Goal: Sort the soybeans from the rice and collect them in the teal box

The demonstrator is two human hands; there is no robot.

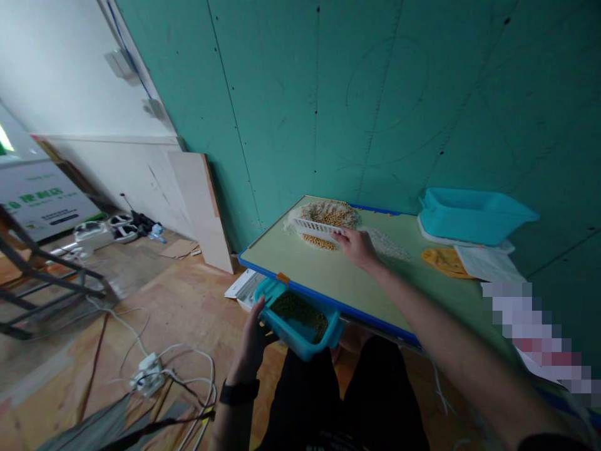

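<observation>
I've got the right hand gripping a white slotted piece, tan beans just left of it on the table. Left hand holds a blue bin by one end.

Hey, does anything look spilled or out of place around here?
Yes: tan beans and white grains lie loose on the tabletop, outside any container, near the white slotted tool in the right hand. On the floor, cables sprawl untidily around a white power strip.
</observation>
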